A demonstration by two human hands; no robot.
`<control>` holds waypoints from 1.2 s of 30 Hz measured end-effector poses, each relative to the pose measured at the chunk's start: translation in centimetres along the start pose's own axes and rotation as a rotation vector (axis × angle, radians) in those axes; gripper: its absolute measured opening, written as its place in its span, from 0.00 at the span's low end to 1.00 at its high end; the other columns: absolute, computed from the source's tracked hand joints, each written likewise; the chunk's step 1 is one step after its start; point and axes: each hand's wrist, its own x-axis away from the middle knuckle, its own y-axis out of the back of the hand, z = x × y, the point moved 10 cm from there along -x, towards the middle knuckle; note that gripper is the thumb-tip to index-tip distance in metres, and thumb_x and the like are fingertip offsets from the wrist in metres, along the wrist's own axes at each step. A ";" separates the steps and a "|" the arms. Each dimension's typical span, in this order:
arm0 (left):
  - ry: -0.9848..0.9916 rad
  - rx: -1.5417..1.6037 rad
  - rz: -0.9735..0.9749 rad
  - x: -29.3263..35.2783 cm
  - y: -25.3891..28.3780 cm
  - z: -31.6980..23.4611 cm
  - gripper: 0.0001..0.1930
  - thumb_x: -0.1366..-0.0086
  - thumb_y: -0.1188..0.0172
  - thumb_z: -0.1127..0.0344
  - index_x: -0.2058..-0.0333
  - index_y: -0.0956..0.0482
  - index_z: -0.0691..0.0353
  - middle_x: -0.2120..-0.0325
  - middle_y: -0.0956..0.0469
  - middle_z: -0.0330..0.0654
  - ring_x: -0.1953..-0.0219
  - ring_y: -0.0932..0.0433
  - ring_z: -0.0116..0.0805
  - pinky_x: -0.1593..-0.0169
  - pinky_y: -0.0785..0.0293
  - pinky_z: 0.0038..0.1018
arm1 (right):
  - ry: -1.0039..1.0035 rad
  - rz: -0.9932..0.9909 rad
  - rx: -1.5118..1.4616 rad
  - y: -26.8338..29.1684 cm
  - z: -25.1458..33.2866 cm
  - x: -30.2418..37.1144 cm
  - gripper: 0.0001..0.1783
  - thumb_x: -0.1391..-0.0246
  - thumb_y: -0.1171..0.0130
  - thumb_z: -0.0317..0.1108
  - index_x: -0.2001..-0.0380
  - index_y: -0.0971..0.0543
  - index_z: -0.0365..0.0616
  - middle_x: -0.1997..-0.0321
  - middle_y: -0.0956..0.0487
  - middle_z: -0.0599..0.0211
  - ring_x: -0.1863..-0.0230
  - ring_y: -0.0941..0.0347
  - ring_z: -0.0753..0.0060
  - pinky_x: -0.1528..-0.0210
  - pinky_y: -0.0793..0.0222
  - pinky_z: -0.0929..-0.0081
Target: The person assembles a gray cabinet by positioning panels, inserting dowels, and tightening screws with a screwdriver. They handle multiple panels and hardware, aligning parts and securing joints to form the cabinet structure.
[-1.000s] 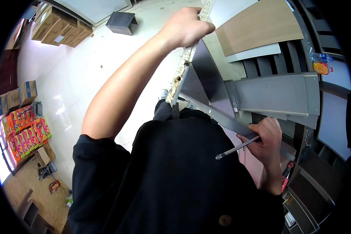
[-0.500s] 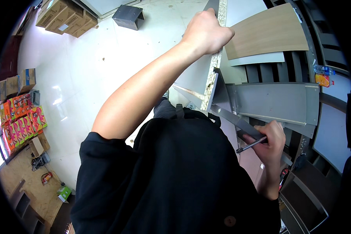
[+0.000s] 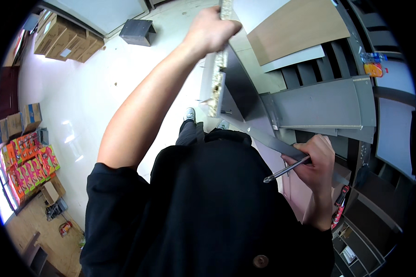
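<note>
My left hand (image 3: 212, 30), arm stretched forward, is closed on the edge of a grey board (image 3: 216, 90). The board stands on edge, with rough chipboard showing along its side. At the right, my right hand (image 3: 315, 159) is closed round a screwdriver (image 3: 284, 171), whose cross-shaped tip points left toward my body. The same hand also grips the end of a narrow grey strip (image 3: 272, 142) that reaches forward and left. The screwdriver's handle is hidden by the fingers. A dark panel (image 3: 242, 83) lies just right of the board.
Grey panels (image 3: 319, 106) and a wood-coloured board (image 3: 296, 30) lie at the right, near plastic bottles (image 3: 373, 69). A small dark stand (image 3: 137, 32) and cardboard boxes (image 3: 67, 41) are on the floor at the far left. Bright packages (image 3: 32, 168) are stacked at the left.
My left hand and the chipboard-edged board have shifted left, and the board stands more upright. The screwdriver's tip has swung a little left. My view has turned slightly.
</note>
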 end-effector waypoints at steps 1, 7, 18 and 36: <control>0.045 0.059 0.031 -0.1 -0.1 0.4 0.13 0.47 0.38 0.64 0.67 0.22 0.69 0.77 0.22 0.42 0.77 0.25 0.29 0.71 0.29 0.27 | -0.003 0.002 -0.001 0.1 0.0 0.2 0.20 0.70 0.21 0.39 0.76 0.22 0.43 0.81 0.31 0.68 0.78 0.35 0.64 0.72 0.43 0.68; 0.174 -0.201 0.051 -1.3 1.0 0.6 0.18 0.49 0.39 0.59 0.64 0.19 0.67 0.76 0.20 0.48 0.71 0.19 0.39 0.64 0.23 0.35 | 0.020 -0.012 -0.016 -0.3 0.9 0.4 0.19 0.69 0.22 0.36 0.77 0.23 0.42 0.81 0.32 0.67 0.78 0.36 0.64 0.72 0.44 0.68; 0.249 -0.377 -0.082 -3.7 12.0 5.5 0.19 0.48 0.37 0.62 0.59 0.16 0.67 0.73 0.18 0.50 0.71 0.19 0.41 0.64 0.24 0.37 | 0.054 0.015 0.016 -2.3 3.7 -0.4 0.18 0.69 0.22 0.33 0.77 0.22 0.42 0.80 0.32 0.68 0.78 0.36 0.65 0.73 0.44 0.69; 0.245 -0.265 -0.136 -2.4 27.8 12.7 0.27 0.47 0.37 0.66 0.49 0.26 0.73 0.52 0.23 0.56 0.49 0.25 0.44 0.44 0.29 0.33 | -0.065 0.037 0.013 -2.0 1.5 -1.8 0.17 0.72 0.23 0.27 0.75 0.20 0.40 0.78 0.28 0.67 0.76 0.34 0.65 0.72 0.41 0.70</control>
